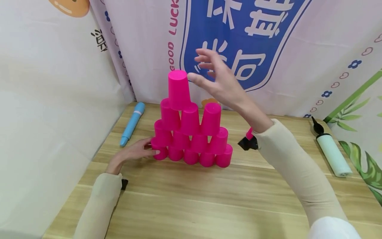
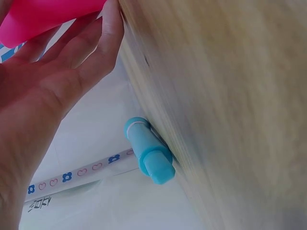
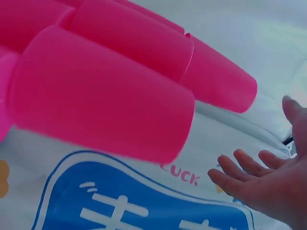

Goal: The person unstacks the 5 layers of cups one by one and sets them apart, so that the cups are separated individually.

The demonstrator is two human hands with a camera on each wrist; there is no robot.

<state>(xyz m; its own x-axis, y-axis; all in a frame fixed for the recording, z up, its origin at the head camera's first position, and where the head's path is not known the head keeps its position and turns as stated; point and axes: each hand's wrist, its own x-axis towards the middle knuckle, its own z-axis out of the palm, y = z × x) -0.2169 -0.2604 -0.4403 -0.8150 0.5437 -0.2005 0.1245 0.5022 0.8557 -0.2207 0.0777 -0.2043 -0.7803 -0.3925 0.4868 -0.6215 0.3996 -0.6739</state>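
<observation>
- The right hand (image 1: 219, 79), in the upper centre of the head view, is spread with straight fingers and holds nothing; it hovers just beside the top cup (image 1: 178, 89).
- Judgement: with the top cup sitting off to the left on the third row, any touch should be light and straight down, not sideways.
- The left hand (image 1: 135, 152), lower left, lies flat on the table (image 1: 191, 199), fingers straight, touching the bottom-left cup (image 1: 160, 153); holding it there without pushing steadies the base.
- The pyramid of pink cups (image 1: 191, 132) stands in the middle of the frame, all upside down, so nothing shows inside.
- A blue pen (image 1: 132, 123) lies to its left, a white pump (image 1: 331, 151) far right.
</observation>
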